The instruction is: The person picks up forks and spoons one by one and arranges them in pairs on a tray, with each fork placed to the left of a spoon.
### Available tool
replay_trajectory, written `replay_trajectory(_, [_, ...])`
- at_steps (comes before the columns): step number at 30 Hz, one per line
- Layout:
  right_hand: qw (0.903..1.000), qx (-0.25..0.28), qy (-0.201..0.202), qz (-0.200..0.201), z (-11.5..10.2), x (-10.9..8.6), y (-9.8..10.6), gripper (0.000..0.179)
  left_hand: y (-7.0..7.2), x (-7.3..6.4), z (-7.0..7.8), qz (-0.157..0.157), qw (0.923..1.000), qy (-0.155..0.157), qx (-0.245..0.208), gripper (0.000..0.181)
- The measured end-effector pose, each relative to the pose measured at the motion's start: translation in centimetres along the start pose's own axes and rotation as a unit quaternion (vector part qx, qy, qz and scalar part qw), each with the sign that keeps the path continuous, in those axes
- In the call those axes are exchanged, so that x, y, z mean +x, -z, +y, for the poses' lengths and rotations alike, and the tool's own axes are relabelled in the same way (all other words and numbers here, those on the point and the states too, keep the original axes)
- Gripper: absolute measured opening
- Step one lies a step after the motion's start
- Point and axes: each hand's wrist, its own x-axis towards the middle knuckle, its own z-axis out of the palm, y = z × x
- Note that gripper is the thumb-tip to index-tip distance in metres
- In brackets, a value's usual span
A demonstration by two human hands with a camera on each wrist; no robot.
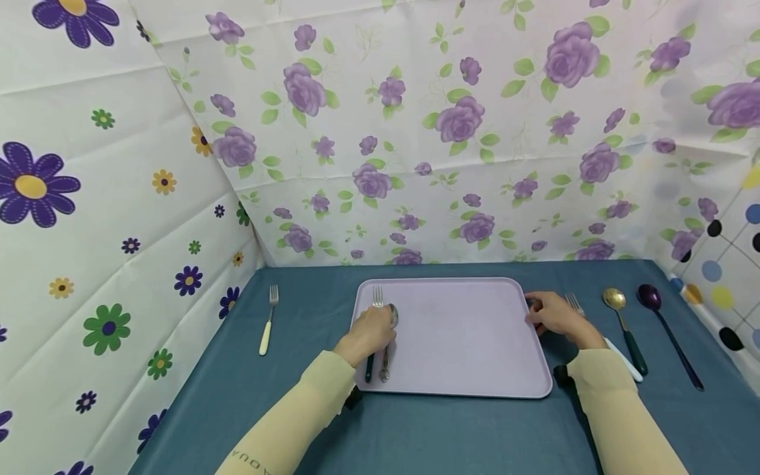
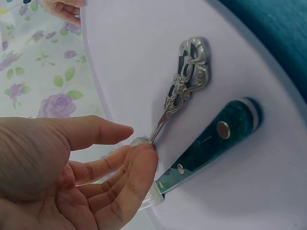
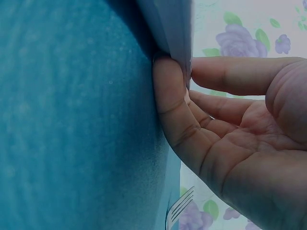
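Observation:
A pale lilac tray [image 1: 463, 336] lies on the table. At its left side, a green-handled fork [image 1: 369, 368] and a silver spoon with an ornate openwork handle [image 2: 189, 72] lie side by side. My left hand [image 1: 371, 333] is over their middles, fingertips at the spoon's neck and fingers loosely bent. In the left wrist view, a gap shows between thumb and fingers. At the tray's right edge, my right hand [image 1: 558, 313] grips the rim, thumb on one side and a fingertip tucked beneath. The right fingertips are partly hidden by the rim.
A cream-handled fork [image 1: 266, 336] lies left of the tray. On the right lie a white-handled fork [image 1: 574, 302] partly under the right arm, a gold spoon with a green handle [image 1: 635, 353] and a dark purple spoon [image 1: 677, 346]. Flowered cloth [image 1: 415, 132] hangs behind.

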Motion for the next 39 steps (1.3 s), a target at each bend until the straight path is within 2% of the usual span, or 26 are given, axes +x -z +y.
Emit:
replay_trajectory(6, [1.0000, -0.001, -0.002, 0.003, -0.1, -0.1, -0.1, 0.064, 0.2, 0.1, 0.0, -0.007, 0.9999, -0.004, -0.008, 0.041])
replay_trajectory(14, [1.0000, -0.003, -0.005, 0.003, -0.1, 0.0, -0.1, 0.064, 0.6, -0.2, 0.0, -0.011, 0.9998, -0.011, -0.008, 0.053])
replay_trajectory(18, [1.0000, -0.004, -0.006, 0.005, -0.1, 0.0, -0.1, 0.063, 0.8, -0.1, 0.0, -0.002, 0.9999, -0.012, 0.005, 0.045])
replay_trajectory(23, [0.9999, -0.007, -0.006, 0.008, -0.2, 0.0, -0.2, 0.063, 0.9, -0.1, -0.1, 0.023, 0.9996, -0.012, 0.014, 0.016])
replay_trajectory(31, [0.9999, -0.008, -0.006, 0.006, -0.3, -0.1, -0.2, 0.063, 0.8, 0.0, -0.8, 0.047, 0.9988, -0.006, -0.015, 0.013])
replay_trajectory(35, [0.9999, -0.008, -0.006, 0.007, -0.2, -0.1, -0.2, 0.063, 0.5, 0.0, -1.2, 0.066, 0.9975, -0.015, -0.021, 0.012])
replay_trajectory(39, [0.9999, -0.006, -0.005, 0.007, 0.0, 0.1, -0.3, 0.063, 0.7, -0.1, -1.6, 0.079, 0.9967, -0.008, -0.018, 0.014])
